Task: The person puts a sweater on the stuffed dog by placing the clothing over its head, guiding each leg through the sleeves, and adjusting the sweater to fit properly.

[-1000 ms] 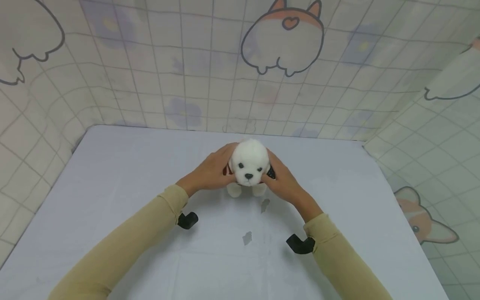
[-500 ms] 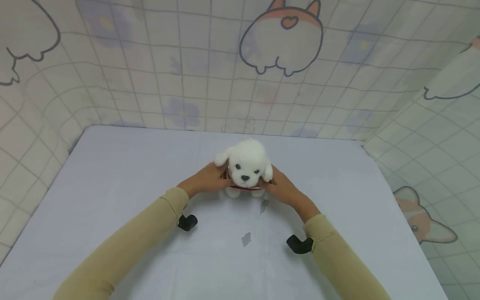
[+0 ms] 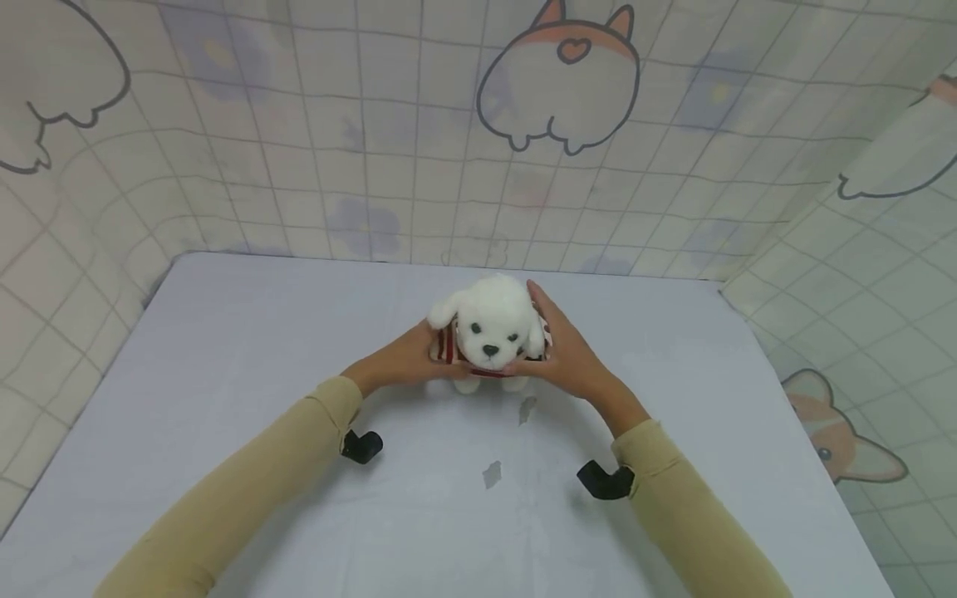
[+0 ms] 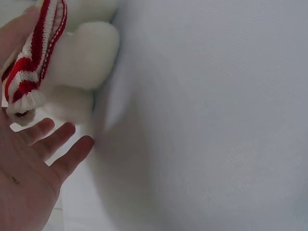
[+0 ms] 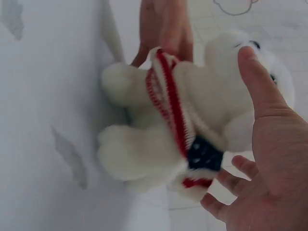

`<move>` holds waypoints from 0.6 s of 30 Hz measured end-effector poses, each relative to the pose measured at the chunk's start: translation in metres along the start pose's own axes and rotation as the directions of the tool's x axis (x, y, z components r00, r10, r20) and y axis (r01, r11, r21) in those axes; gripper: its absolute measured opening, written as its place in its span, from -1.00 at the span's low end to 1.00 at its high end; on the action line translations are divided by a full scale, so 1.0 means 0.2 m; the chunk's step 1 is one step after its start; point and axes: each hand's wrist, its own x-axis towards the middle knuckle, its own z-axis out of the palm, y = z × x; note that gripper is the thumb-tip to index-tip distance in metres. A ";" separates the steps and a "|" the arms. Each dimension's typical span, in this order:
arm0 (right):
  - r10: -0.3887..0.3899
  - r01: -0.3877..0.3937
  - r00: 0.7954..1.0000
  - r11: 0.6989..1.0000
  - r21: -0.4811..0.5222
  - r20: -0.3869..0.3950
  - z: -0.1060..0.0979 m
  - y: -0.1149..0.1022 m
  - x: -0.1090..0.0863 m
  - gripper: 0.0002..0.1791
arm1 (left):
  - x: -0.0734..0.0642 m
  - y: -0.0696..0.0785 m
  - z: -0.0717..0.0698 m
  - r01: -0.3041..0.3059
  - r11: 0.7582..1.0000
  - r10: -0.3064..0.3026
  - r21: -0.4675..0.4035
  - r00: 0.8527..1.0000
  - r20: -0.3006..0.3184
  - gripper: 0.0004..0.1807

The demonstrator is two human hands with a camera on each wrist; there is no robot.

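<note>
A white plush dog (image 3: 495, 311) in a knitted striped sweater stands on the white table, its face toward me. My left hand (image 3: 396, 359) holds its side at the sweater, thumb in front. In the left wrist view the other fingers (image 4: 72, 159) stretch loosely past the red-and-white knit (image 4: 36, 67). My right hand (image 3: 571, 353) is at the opposite side, thumb lying across the muzzle. Seen from the right wrist, its fingers are spread and loose, tips beside the sweater's navy starred patch (image 5: 204, 153). The dog's back is hidden.
Two grey patches mark the table, one (image 3: 527, 409) by the dog's paws and another (image 3: 492, 475) nearer me. Behind the table hangs a checked cloth (image 3: 419, 166) with cartoon corgis, continuing along both sides. Black wrist mounts (image 3: 362, 447) jut from under both sleeves.
Both hands have come down from the dog's head to its sides, and its ears now show. Lately the right hand's fingers have spread and its thumb has slid onto the muzzle.
</note>
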 end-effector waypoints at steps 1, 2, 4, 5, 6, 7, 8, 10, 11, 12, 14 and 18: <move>-0.006 0.006 1.000 1.000 0.008 -0.003 -0.01 -0.02 0.00 0.31 | 0.00 0.00 0.00 0.003 1.000 -0.003 -0.011 1.000 0.001 0.05; -0.009 0.009 1.000 1.000 0.016 -0.004 -0.02 -0.05 0.01 0.29 | 0.00 0.00 0.00 0.008 1.000 -0.008 -0.023 1.000 0.003 0.07; -0.029 0.029 1.000 0.999 0.021 -0.013 -0.03 -0.09 0.02 0.26 | 0.00 0.00 0.01 0.016 1.000 -0.016 -0.027 1.000 0.009 0.12; -0.039 0.039 0.999 0.999 0.024 -0.018 -0.04 -0.11 0.03 0.23 | 0.00 0.00 0.01 0.011 1.000 -0.011 -0.022 1.000 0.014 0.14; -0.049 0.049 0.998 0.999 0.020 -0.026 -0.04 -0.13 0.04 0.21 | 0.00 0.00 0.02 0.005 1.000 -0.004 -0.016 1.000 0.017 0.17; -0.058 0.059 0.998 0.998 0.016 -0.034 -0.04 -0.15 0.05 0.19 | 0.00 0.00 0.02 -0.002 1.000 0.002 -0.006 1.000 0.015 0.18; -0.071 0.071 0.997 0.997 0.009 -0.042 -0.04 -0.16 0.06 0.16 | 0.00 0.00 0.02 -0.012 1.000 0.012 -0.002 1.000 0.010 0.19; -0.090 0.091 0.994 0.996 0.003 -0.056 -0.04 -0.19 0.08 0.13 | 0.01 -0.01 0.03 -0.028 1.000 0.028 0.012 1.000 -0.003 0.19; -0.095 0.096 0.994 0.995 0.004 -0.061 -0.04 -0.19 0.09 0.11 | 0.01 -0.01 0.04 -0.029 0.999 0.029 0.017 1.000 -0.011 0.19; -0.096 0.096 0.993 0.995 0.004 -0.067 -0.03 -0.20 0.09 0.08 | 0.01 -0.01 0.05 -0.025 1.000 0.025 0.018 1.000 -0.018 0.19; -0.092 0.094 0.993 0.996 0.012 -0.077 -0.02 -0.21 0.10 0.01 | 0.02 -0.01 0.06 -0.007 0.999 0.008 0.033 0.999 -0.037 0.18; -0.083 0.085 0.991 0.996 0.018 -0.108 -0.01 -0.21 0.10 -0.15 | 0.02 0.01 0.09 0.039 0.997 -0.033 0.070 0.995 -0.091 0.16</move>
